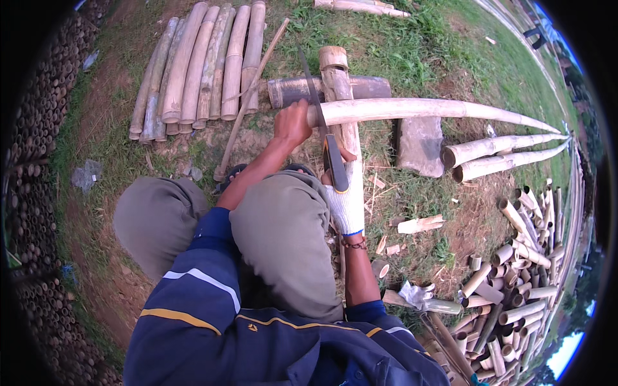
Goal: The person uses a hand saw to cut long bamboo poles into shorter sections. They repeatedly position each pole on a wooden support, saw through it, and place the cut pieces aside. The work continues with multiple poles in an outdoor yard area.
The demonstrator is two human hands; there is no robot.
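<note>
We've got one saw (330, 147) gripped in our gloved right hand (349, 193), left hand (293, 123) closed on one bamboo pole's end (313, 116); two more poles (499, 146) alongside.

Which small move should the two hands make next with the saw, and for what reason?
Probably one short, gentle stroke of the saw: the right hand holds its handle, and its blade appears to lie across the pole. Gentle seems wiser because the left hand, which has no glove, grasps the pole's end close beside the blade.
</note>
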